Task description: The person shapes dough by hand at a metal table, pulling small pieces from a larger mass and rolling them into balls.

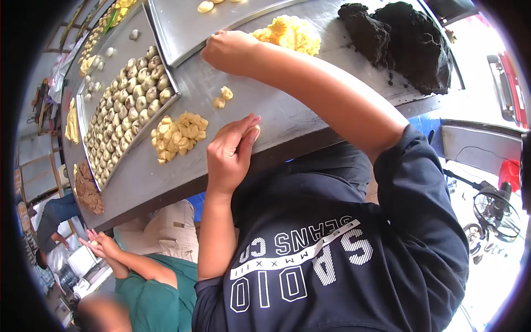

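Note:
My left hand (228,154) is raised over the near edge of the metal table, fingers pressed together round a small pale piece of dough (255,130) that shows at the fingertips. My right hand (230,52) is stretched across the table, curled closed by the rim of an upper tray; whatever it holds is hidden. Beside the right forearm lies a big crumbly mound of yellow dough (290,35). Two small dough balls (220,99) rest between my hands. Left of my left hand is a pile of yellow dough pieces (180,135).
A tray (172,100) of many round, pale, dark-streaked balls stands at left. The upper tray (180,33) holds a few pale balls. A large black mass (409,47) sits at far right, a brown mass (88,188) at far left. A co-worker in green (157,285) works at lower left.

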The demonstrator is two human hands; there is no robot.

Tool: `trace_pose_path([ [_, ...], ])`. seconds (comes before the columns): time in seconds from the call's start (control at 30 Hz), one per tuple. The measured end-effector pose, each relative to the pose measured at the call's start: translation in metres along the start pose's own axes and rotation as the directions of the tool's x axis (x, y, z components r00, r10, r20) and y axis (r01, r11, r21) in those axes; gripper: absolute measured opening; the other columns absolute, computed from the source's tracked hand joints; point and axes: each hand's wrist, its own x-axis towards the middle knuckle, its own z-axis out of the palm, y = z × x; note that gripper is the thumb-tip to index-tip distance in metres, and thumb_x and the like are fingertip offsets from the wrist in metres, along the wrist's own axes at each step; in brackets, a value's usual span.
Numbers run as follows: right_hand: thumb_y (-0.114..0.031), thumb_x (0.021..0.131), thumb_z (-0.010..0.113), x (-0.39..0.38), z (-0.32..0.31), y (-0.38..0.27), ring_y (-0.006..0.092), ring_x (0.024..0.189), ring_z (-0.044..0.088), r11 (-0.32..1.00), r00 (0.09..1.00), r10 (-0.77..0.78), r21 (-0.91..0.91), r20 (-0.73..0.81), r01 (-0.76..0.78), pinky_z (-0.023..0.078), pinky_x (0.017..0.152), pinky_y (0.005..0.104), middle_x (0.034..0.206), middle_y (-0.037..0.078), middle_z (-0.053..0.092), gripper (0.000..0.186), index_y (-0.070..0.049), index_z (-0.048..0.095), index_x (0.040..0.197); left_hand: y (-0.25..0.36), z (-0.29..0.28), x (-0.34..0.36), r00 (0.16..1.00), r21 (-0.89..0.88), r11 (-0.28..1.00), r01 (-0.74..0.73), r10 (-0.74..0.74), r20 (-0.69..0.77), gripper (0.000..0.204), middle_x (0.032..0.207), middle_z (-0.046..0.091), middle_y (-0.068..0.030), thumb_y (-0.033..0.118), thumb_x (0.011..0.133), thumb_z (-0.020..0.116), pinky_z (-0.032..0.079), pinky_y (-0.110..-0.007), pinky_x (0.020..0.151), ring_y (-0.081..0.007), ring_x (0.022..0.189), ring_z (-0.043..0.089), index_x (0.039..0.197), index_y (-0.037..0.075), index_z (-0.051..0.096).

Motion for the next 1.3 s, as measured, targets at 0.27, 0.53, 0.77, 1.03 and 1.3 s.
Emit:
trace_pose_path([
  [0.27, -0.009, 0.093, 0.078, -0.166, -0.027, -0.032, 0.0304, 0.118, 0.076, 0.900, 0.941, 0.127, 0.436, -0.315, 0.025, 0.066, 0.098, 0.0451, 0.124, 0.010, 0.081, 0.013, -0.007, 0.086, 0.103, -0.001, -0.003, -0.001, 0.984, 0.250, 0.954, -0.164, 0.178, -0.032, 0.039, 0.124, 0.087, -0.0118, 0.003, 0.106, 0.079, 0.065, -0.047, 0.098, -0.0341, 0.106, 0.082, 0.145, 0.002, 0.076],
  [0.53, -0.016, 0.095, 0.087, -0.229, -0.053, -0.041, 0.0378, 0.139, 0.067, 0.850, 0.922, 0.373, 0.439, -0.107, -0.293, 0.058, 0.116, 0.0471, 0.149, 0.013, 0.071, 0.044, -0.007, 0.080, 0.138, -0.001, -0.042, 0.005, 0.941, -0.011, 0.997, 0.080, -0.072, 0.331, 0.095, 0.137, 0.086, -0.0055, -0.001, 0.078, 0.097, 0.064, -0.037, 0.102, -0.0222, 0.111, 0.070, 0.166, 0.006, 0.063],
  [0.77, -0.026, 0.097, 0.086, -0.223, -0.022, -0.035, 0.0380, 0.149, 0.060, 0.872, 0.939, 0.311, 0.435, -0.144, -0.223, 0.055, 0.121, 0.0468, 0.154, 0.012, 0.066, 0.049, -0.010, 0.078, 0.142, -0.008, -0.031, -0.005, 0.966, -0.161, 0.967, 0.197, -0.163, 0.200, 0.100, 0.131, 0.088, -0.0083, 0.012, 0.077, 0.104, 0.060, -0.029, 0.088, -0.0139, 0.096, 0.070, 0.167, 0.003, 0.062],
  [1.03, -0.023, 0.088, 0.078, -0.221, -0.028, -0.048, 0.0305, 0.136, 0.065, 0.939, 0.896, 0.273, 0.299, -0.352, -0.169, 0.059, 0.114, 0.0452, 0.139, 0.006, 0.069, 0.030, -0.013, 0.085, 0.116, -0.017, -0.017, -0.014, 0.947, -0.384, 0.866, 0.319, -0.275, 0.165, 0.058, 0.113, 0.090, -0.0073, 0.001, 0.094, 0.093, 0.060, -0.027, 0.082, -0.0094, 0.091, 0.072, 0.150, 0.003, 0.078],
  [1.3, -0.009, 0.088, 0.072, -0.213, -0.039, -0.025, 0.0283, 0.122, 0.073, 0.903, 0.897, 0.362, 0.332, -0.254, -0.271, 0.065, 0.099, 0.0416, 0.129, 0.004, 0.075, 0.025, -0.011, 0.082, 0.112, 0.008, -0.006, -0.020, 1.000, 0.238, 0.971, 0.003, -0.009, 0.025, 0.059, 0.119, 0.089, -0.0109, 0.006, 0.099, 0.090, 0.061, -0.044, 0.111, -0.0305, 0.120, 0.081, 0.155, 0.001, 0.072],
])
